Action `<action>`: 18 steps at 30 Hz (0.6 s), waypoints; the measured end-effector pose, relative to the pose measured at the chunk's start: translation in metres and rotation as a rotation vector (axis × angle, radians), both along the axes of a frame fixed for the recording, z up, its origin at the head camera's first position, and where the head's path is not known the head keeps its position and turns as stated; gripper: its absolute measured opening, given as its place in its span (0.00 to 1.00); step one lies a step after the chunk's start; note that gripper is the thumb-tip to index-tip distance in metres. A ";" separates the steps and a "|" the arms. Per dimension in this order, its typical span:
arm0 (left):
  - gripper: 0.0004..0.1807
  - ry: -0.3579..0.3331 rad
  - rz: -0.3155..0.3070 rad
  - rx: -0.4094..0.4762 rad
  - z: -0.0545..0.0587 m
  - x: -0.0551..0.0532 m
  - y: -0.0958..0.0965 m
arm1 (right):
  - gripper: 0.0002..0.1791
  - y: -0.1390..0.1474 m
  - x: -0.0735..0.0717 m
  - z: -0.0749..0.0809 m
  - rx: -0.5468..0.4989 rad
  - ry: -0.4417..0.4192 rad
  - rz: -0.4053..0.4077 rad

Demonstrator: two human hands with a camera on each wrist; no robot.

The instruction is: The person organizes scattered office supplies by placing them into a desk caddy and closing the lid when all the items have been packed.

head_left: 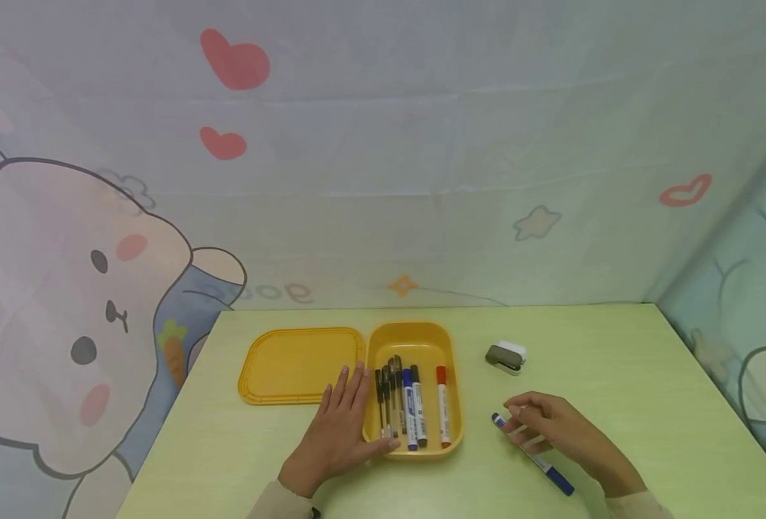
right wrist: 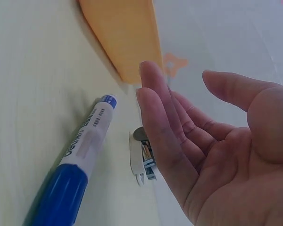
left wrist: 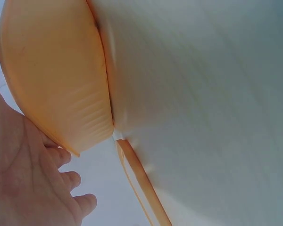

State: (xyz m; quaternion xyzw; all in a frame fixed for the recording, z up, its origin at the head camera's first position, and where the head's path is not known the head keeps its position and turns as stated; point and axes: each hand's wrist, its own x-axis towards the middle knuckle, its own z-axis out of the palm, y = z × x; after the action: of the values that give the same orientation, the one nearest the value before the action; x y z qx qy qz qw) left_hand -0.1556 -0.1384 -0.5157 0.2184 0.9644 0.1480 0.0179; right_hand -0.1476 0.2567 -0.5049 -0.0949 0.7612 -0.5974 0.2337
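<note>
I have tabletop [head_left: 617,375] running from the yellow tray's [head_left: 409,336] right wall across to the right edge, the stapler [head_left: 505,357] lying farther back. The right hand [head_left: 557,427], loosely bent and holding nothing, hangs just above the blue marker [head_left: 542,464], right of the tray. I read the marker's axis as diagonal, long cap toward the near right. The left hand [head_left: 339,438] rests straight-fingered against the tray's left side.
</note>
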 end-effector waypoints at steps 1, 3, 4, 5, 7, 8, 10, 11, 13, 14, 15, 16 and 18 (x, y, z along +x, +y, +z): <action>0.63 -0.002 -0.001 0.005 0.000 0.000 0.000 | 0.29 0.001 0.001 -0.001 -0.004 0.000 -0.002; 0.63 -0.003 0.000 0.005 0.000 0.000 0.000 | 0.29 0.004 0.004 -0.002 -0.007 -0.005 -0.011; 0.63 -0.006 0.002 0.007 0.000 0.000 0.000 | 0.30 0.005 0.005 -0.003 -0.006 -0.011 -0.018; 0.63 -0.006 0.003 0.005 0.000 0.000 0.000 | 0.30 0.006 0.007 -0.003 -0.004 -0.017 -0.023; 0.63 -0.008 0.005 0.004 0.001 0.000 0.001 | 0.30 0.008 0.011 -0.004 -0.003 -0.036 -0.036; 0.63 -0.008 0.006 0.003 0.001 -0.001 0.001 | 0.31 0.009 0.012 -0.004 -0.003 -0.046 -0.044; 0.63 -0.006 0.006 0.002 0.001 -0.001 0.001 | 0.31 0.010 0.016 -0.005 -0.005 -0.068 -0.061; 0.63 -0.007 0.006 0.003 0.001 -0.001 0.001 | 0.31 0.011 0.017 -0.005 -0.008 -0.077 -0.066; 0.63 -0.007 0.005 0.001 0.001 0.000 0.001 | 0.32 0.013 0.020 -0.006 -0.013 -0.094 -0.079; 0.63 -0.007 0.005 0.003 0.000 0.000 0.001 | 0.32 0.014 0.021 -0.007 -0.013 -0.101 -0.085; 0.63 -0.007 0.005 0.004 0.000 0.000 0.001 | 0.33 0.015 0.021 -0.008 -0.013 -0.108 -0.089; 0.63 -0.007 0.004 0.005 0.000 0.000 0.001 | 0.33 0.016 0.022 -0.009 -0.013 -0.115 -0.092; 0.63 -0.006 0.005 0.009 0.000 0.000 0.000 | 0.34 0.018 0.023 -0.010 -0.008 -0.124 -0.096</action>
State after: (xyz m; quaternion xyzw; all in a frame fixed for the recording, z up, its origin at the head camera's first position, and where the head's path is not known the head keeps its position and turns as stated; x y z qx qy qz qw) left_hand -0.1555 -0.1380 -0.5161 0.2157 0.9642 0.1528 0.0194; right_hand -0.1242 0.2748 -0.5153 -0.0221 0.7464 -0.6158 0.2513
